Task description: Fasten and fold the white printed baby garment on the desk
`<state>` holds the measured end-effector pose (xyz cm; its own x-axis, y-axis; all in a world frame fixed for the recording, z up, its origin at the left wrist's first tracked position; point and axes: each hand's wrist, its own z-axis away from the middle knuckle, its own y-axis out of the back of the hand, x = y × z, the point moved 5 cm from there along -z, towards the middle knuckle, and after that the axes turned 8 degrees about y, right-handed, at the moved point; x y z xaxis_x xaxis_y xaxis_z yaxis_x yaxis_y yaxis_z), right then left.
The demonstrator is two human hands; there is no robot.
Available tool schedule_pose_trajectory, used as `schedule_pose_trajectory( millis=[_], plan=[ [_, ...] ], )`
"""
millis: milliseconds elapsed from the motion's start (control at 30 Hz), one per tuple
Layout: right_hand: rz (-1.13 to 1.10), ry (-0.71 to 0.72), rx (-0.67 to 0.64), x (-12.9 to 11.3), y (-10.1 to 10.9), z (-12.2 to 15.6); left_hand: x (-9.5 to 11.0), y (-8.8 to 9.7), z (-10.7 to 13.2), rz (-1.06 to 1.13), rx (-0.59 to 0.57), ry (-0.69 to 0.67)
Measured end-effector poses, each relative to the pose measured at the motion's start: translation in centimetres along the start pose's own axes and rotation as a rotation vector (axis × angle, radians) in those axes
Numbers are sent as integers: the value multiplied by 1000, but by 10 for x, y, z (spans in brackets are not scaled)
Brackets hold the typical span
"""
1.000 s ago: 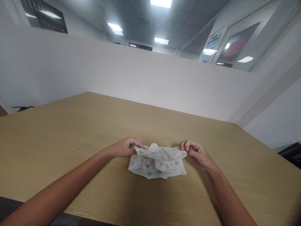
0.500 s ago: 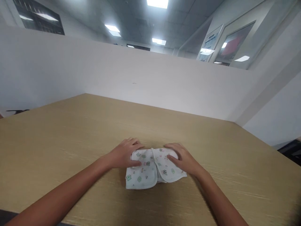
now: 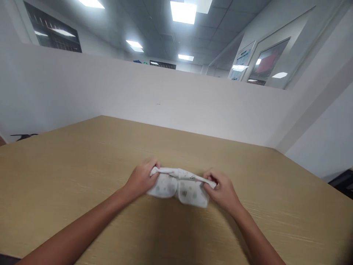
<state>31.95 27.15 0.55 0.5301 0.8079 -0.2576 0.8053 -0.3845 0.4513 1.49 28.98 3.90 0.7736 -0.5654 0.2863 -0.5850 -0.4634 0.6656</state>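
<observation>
Surroundings: nothing else lies on the table (image 3: 68, 173) near the work — no obstruction between either hand and the cloth. A white partition wall (image 3: 165, 99) runs along the far edge and turns down the right side.

Count: one cloth, two hands, both belonging to the same person.

The small white cloth (image 3: 179, 186), printed with pale coloured figures, sits near the table's near edge, centre of view. Its top edge is bunched into a narrow band stretched between the hands; the rest hangs down in two soft lobes, the lower part appearing to touch the table.

Left hand (image 3: 142, 178): grip closed on the cloth's left end, fingers curled over it. Right hand (image 3: 222, 189): grip closed on the right end — a pinch, knuckles toward camera.

Surface: light wood-grain laminate, matte. Room: office-type, grey tiled ceiling with lit panel lights (image 3: 183, 11), framed pictures (image 3: 264, 60) on the right wall, dark window (image 3: 52, 33) upper left.
</observation>
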Motion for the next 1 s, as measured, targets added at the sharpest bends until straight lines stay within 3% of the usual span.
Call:
schedule_pose_trajectory(
  millis=[67, 100, 133, 200, 300, 367, 433, 533, 633, 800, 1000],
  plan=[
    [45, 120, 131, -13, 15, -2, 7, 13, -1, 35, 132, -119],
    [49, 166, 112, -17, 18, -2, 10, 15, -1, 20, 125, -185],
    [39, 190, 40, -19, 17, -1, 12, 14, -1, -11, 67, -242],
    [3, 147, -194, -16, 10, 3, 11, 5, 2, -92, -154, -311],
    [-16, -82, -545, 1, -8, 17, 4, -14, 10, -155, -493, -313],
    [-20, -187, -657, 9, -15, 23, 2, -22, 13, -143, -564, -284],
    [-21, -168, -625, 8, -17, 22, 2, -25, 13, -128, -510, -256],
    [-31, -41, -430, 1, -19, 15, 2, -32, 13, -106, -395, -237],
    [-40, 31, -307, 0, -33, 16, -1, -46, 17, -105, -380, -254],
    [-12, 27, -383, 8, -69, 22, -5, -64, 25, -123, -421, -268],
    [-134, -85, -452, -11, -71, 23, 21, -54, 26, -190, -501, -220]
  ],
)
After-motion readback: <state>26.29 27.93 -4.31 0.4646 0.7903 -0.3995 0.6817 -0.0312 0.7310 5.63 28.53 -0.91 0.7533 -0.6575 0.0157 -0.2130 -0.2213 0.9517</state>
